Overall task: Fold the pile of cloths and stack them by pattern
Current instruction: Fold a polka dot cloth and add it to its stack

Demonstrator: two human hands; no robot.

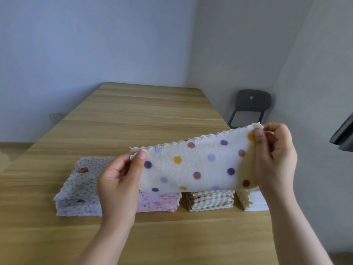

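Observation:
I hold a cream polka-dot cloth [196, 163], doubled over, in the air above the table. My left hand [120, 180] pinches its left top corner and my right hand [275, 157] pinches its right top corner. Below it on the wooden table [145, 115] stand folded stacks in a row: a lilac small-flower stack [80, 186] at the left, a pink flowered stack [160, 201], a beige checked stack [210, 200], and a cream and white stack [252, 201] partly hidden behind my right wrist.
A dark chair [250, 108] stands past the table's far right corner against the wall. A dark object [343, 134] juts in at the right edge. A wall socket [55, 117] sits low at the left.

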